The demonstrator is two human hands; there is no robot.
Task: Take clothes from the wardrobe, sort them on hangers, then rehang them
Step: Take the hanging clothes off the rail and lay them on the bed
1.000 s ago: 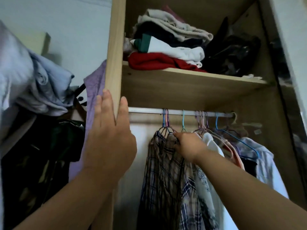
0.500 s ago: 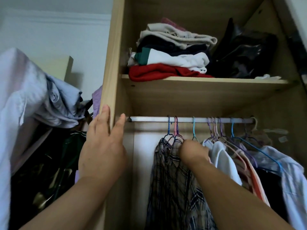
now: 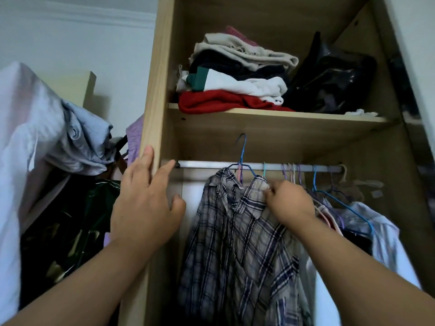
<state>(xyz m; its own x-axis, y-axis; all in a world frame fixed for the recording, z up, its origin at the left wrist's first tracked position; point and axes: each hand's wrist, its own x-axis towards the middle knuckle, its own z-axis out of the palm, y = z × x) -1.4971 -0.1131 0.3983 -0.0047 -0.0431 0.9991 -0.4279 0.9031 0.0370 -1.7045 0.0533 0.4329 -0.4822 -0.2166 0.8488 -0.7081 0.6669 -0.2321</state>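
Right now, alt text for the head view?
The right hand pinches a plaid shirt near its collar, the hook of its blue hanger above the rail. The left hand rests on the wardrobe's side panel; folded clothes sit on the shelf.

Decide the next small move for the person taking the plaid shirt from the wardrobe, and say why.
Probably draw the plaid shirt outward, clear of the rail. The right hand grips its collar, and its blue hanger hook already appears raised above the rail; the left hand rests on the wardrobe side panel.
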